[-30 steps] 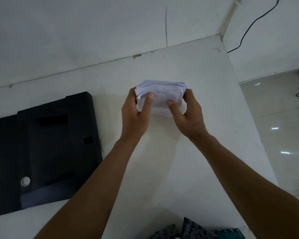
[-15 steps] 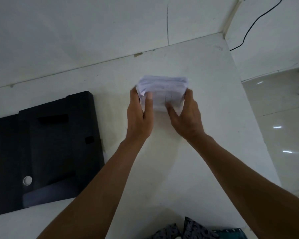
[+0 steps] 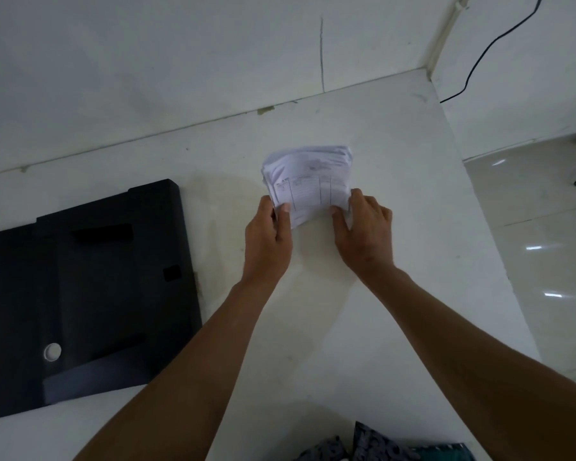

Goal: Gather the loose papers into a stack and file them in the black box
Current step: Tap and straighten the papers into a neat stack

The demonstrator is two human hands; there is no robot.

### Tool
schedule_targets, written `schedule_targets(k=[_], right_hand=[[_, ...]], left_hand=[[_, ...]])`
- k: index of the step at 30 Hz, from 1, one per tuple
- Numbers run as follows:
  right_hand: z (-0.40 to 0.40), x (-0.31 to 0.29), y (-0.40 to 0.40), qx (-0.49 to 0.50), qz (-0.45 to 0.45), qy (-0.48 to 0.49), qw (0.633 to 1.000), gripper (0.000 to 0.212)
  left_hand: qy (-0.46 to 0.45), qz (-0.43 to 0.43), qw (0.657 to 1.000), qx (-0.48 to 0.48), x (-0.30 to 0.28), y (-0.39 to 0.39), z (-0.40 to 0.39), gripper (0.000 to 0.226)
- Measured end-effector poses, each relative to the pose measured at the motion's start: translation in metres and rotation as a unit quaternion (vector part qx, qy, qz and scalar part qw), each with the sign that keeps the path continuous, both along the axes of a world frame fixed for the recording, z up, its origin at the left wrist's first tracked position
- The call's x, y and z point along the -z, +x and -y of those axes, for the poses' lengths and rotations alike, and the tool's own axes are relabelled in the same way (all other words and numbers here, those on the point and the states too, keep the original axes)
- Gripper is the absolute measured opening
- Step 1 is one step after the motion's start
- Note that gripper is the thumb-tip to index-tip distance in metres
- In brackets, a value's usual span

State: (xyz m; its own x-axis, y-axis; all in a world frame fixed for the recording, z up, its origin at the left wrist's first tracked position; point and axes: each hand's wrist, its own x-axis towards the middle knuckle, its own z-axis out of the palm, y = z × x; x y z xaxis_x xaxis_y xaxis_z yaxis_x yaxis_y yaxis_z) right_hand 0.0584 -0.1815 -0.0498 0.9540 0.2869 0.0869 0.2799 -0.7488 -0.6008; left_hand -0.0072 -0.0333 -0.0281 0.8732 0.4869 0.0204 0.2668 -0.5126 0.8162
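Observation:
A thick stack of white printed papers [image 3: 308, 181] stands on edge on the white table [image 3: 396, 227], a ruled form facing me. My left hand [image 3: 268, 237] grips the stack's lower left corner, thumb on the front sheet. At the lower right corner, my right hand [image 3: 363, 234] holds the stack with its thumb on the front. The black box [image 3: 80, 294] lies flat on the table to the left, lid down, about a hand's width from my left hand.
The table meets a white wall [image 3: 180, 61] at the back and ends at the right over a glossy tiled floor [image 3: 546, 261]. A black cable [image 3: 489, 48] runs down the wall corner. Patterned dark cloth [image 3: 379, 444] shows at the bottom edge.
Both hands have slid down to the stack's lower corners, so more of the front sheet shows. The stack has stayed at about the same spot on the table.

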Motion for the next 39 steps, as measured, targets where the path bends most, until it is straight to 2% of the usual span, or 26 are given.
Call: schedule_targets(k=[3,7,11,15,18,21,23,25,27,28,30,31,32,33,34,35,37,39], right_hand=[[0.003,0.006,-0.009,0.003,0.003,0.005,1.000,0.015],[0.000,0.010,-0.014,0.015,-0.010,-0.009,1.000,0.020],[-0.004,-0.001,-0.009,0.027,0.036,0.029,0.999,0.017],[0.005,0.008,-0.014,0.021,-0.001,-0.010,1.000,0.011],[0.007,-0.001,-0.002,-0.012,-0.001,0.022,1.000,0.011],[0.011,-0.020,0.010,-0.064,0.017,0.008,0.998,0.006],[0.011,-0.030,0.015,-0.099,0.024,-0.017,0.995,0.007],[0.007,-0.038,0.018,-0.128,0.019,-0.040,0.991,0.010],[0.005,-0.044,0.021,-0.133,0.005,-0.024,0.991,0.010],[0.004,-0.047,0.022,-0.110,-0.014,0.018,0.994,0.008],[0.003,-0.052,0.024,0.002,-0.105,0.173,0.979,0.011],[0.003,-0.054,0.023,0.060,-0.191,0.265,0.943,0.016],[0.003,-0.055,0.023,0.091,-0.283,0.343,0.891,0.021],[0.005,-0.051,0.021,0.090,-0.355,0.382,0.848,0.024],[0.007,-0.049,0.018,0.064,-0.397,0.370,0.837,0.024],[0.009,-0.045,0.015,0.027,-0.404,0.325,0.854,0.024],[0.011,-0.039,0.012,-0.027,-0.348,0.215,0.912,0.020],[0.010,-0.032,0.012,-0.021,-0.261,0.155,0.952,0.015]], left_hand=[[-0.004,0.000,1.000,-0.005,0.007,-0.006,0.009,0.011],[0.025,-0.007,0.999,-0.038,0.018,-0.007,0.022,0.024],[0.024,0.037,0.997,-0.058,0.010,0.002,0.025,0.019],[0.128,-0.033,0.991,-0.023,0.020,-0.006,0.017,0.018],[0.102,-0.018,0.995,-0.011,0.010,0.000,0.001,0.016],[0.078,0.050,0.996,-0.008,-0.032,0.019,-0.031,0.067],[0.118,0.045,0.990,0.065,-0.062,0.032,-0.052,0.083],[0.140,-0.018,0.977,0.159,-0.089,0.042,-0.068,0.073],[0.140,-0.085,0.967,0.194,-0.102,0.047,-0.079,0.038],[0.129,-0.098,0.969,0.188,-0.103,0.048,-0.083,0.024],[0.059,-0.108,0.980,0.158,-0.097,0.045,-0.089,0.016],[-0.005,-0.113,0.984,0.136,-0.091,0.042,-0.090,0.016],[-0.072,-0.117,0.984,0.109,-0.083,0.037,-0.089,0.018],[-0.130,-0.119,0.981,0.081,-0.074,0.032,-0.086,0.019],[-0.180,-0.116,0.975,0.051,-0.065,0.026,-0.083,0.020],[-0.218,-0.108,0.970,0.023,-0.056,0.021,-0.079,0.020],[-0.259,-0.088,0.962,-0.015,-0.043,0.014,-0.072,0.019],[-0.234,-0.078,0.969,-0.011,-0.037,0.008,-0.064,0.021]])
